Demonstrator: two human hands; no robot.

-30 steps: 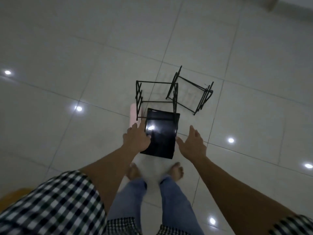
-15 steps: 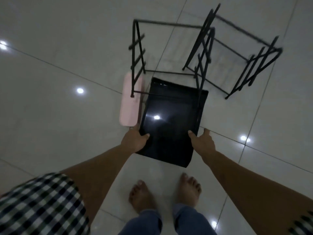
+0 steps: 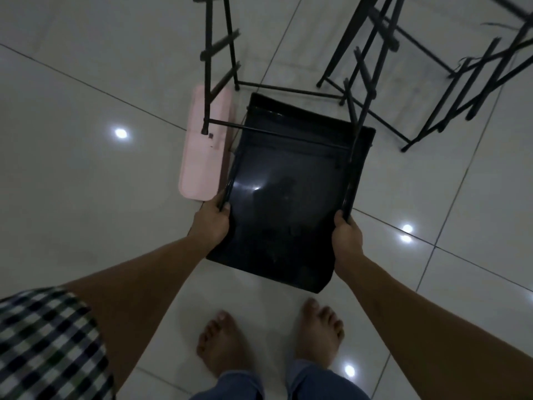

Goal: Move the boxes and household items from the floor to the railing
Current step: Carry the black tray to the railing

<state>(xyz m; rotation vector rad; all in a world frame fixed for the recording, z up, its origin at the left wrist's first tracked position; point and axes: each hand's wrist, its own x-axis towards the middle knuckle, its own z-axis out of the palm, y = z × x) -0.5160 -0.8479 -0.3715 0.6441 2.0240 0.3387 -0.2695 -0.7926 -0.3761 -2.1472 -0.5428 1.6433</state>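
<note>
A glossy black tray (image 3: pixel 288 203) lies on the tiled floor just in front of my bare feet. My left hand (image 3: pixel 212 220) grips its left edge, thumb over the rim. My right hand (image 3: pixel 347 235) grips its right edge the same way. A flat pink oblong item (image 3: pixel 202 157) lies on the floor along the tray's left side. A black wire frame rack (image 3: pixel 222 62) stands over the pink item and the tray's far end, one of its bars crossing above the tray.
A second black wire rack (image 3: pixel 450 82) lies tipped on the floor at the upper right, close to the first one. Pale glossy floor tiles (image 3: pixel 86 183) with ceiling-light reflections spread all around. My feet (image 3: pixel 271 339) stand right behind the tray.
I have bent lower, so the tray and racks look larger. Both hands went from reaching beside the tray to closing on its left and right edges.
</note>
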